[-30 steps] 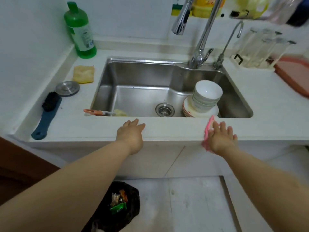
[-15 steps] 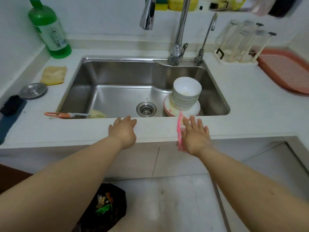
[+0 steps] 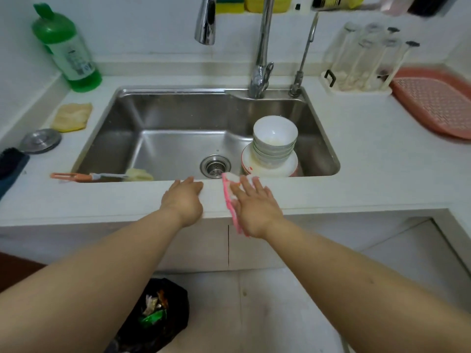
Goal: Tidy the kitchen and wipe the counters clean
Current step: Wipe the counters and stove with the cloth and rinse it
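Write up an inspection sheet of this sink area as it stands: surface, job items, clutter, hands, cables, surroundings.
Surface: white counter around a steel sink; no spills visible.
Job's things: pink cloth draped over the front counter edge under the right hand.
Clutter: stacked bowls on a plate in the sink; green bottle, yellow rag, metal drain lid, dark brush and orange-handled brush on the left counter.
Hands: left hand rests flat on the counter edge, holding nothing; right hand presses the cloth with straight fingers.
Cables: nothing seen.
Surroundings: faucet, glass rack, pink tray, black rubbish bag on the floor.
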`<state>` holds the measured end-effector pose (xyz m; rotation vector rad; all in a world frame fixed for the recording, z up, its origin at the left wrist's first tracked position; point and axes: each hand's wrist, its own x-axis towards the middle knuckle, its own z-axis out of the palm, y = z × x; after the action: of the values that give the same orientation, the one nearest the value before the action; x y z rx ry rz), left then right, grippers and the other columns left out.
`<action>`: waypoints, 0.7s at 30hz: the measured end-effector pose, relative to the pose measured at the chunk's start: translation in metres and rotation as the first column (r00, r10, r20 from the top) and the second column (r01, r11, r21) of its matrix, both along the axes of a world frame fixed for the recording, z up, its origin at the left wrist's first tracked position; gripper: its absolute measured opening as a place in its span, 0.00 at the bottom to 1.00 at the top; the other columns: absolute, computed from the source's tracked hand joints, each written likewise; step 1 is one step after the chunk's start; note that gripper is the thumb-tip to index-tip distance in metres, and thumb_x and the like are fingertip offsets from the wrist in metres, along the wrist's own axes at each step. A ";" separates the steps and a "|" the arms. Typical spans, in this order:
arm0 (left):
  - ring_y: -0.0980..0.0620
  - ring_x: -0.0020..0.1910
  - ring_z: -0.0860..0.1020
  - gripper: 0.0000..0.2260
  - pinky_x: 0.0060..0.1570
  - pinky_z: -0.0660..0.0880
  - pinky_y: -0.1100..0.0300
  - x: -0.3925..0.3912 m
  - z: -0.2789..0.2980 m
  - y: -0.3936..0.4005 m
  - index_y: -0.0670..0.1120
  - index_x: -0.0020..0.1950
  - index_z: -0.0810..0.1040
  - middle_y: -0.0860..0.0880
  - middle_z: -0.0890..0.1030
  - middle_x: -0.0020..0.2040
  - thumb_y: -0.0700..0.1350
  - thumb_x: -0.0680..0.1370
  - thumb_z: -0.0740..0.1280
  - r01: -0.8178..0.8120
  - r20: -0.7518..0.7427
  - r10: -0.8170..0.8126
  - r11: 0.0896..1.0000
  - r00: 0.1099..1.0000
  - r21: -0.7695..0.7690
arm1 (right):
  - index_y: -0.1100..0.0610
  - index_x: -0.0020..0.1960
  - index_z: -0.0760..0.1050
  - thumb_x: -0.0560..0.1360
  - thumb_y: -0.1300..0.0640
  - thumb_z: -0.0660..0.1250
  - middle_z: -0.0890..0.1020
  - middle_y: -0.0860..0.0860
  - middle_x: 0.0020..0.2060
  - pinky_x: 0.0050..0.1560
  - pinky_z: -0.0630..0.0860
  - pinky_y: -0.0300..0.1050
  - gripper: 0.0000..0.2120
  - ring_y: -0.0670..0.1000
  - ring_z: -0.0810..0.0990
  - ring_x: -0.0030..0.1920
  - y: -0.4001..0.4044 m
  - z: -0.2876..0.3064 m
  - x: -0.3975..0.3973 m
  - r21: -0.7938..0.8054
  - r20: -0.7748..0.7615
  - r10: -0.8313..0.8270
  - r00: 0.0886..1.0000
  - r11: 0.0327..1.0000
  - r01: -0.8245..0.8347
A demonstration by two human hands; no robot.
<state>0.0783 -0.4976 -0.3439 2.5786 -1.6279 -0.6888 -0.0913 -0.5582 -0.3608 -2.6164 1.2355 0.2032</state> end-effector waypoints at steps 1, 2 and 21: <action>0.42 0.76 0.56 0.28 0.74 0.56 0.48 -0.001 0.000 -0.001 0.48 0.74 0.64 0.47 0.56 0.78 0.38 0.74 0.61 -0.014 -0.003 0.014 1.000 1.000 -0.014 | 0.52 0.78 0.38 0.74 0.48 0.63 0.48 0.56 0.77 0.73 0.53 0.58 0.43 0.62 0.45 0.76 -0.015 0.000 -0.024 -0.078 -0.070 -0.028 0.997 0.997 0.023; 0.43 0.76 0.57 0.27 0.74 0.57 0.50 -0.001 0.001 -0.002 0.48 0.73 0.66 0.47 0.57 0.78 0.37 0.74 0.62 -0.030 -0.012 0.030 0.999 0.999 -0.027 | 0.54 0.77 0.38 0.69 0.47 0.68 0.51 0.58 0.76 0.72 0.58 0.59 0.50 0.64 0.48 0.75 -0.030 0.000 -0.050 -0.129 -0.131 -0.108 0.985 0.987 0.091; 0.44 0.76 0.55 0.30 0.75 0.54 0.53 -0.049 0.004 -0.026 0.50 0.75 0.62 0.46 0.56 0.78 0.36 0.74 0.60 0.102 -0.043 -0.104 0.994 0.994 -0.045 | 0.51 0.78 0.42 0.79 0.51 0.54 0.45 0.55 0.78 0.75 0.49 0.58 0.32 0.61 0.44 0.77 -0.033 0.003 -0.082 -0.068 -0.059 -0.121 0.991 0.991 0.117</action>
<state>0.0291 -0.5236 -0.3401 2.4466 -1.7523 -0.7040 -0.1730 -0.5909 -0.3577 -2.5976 1.4379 0.2294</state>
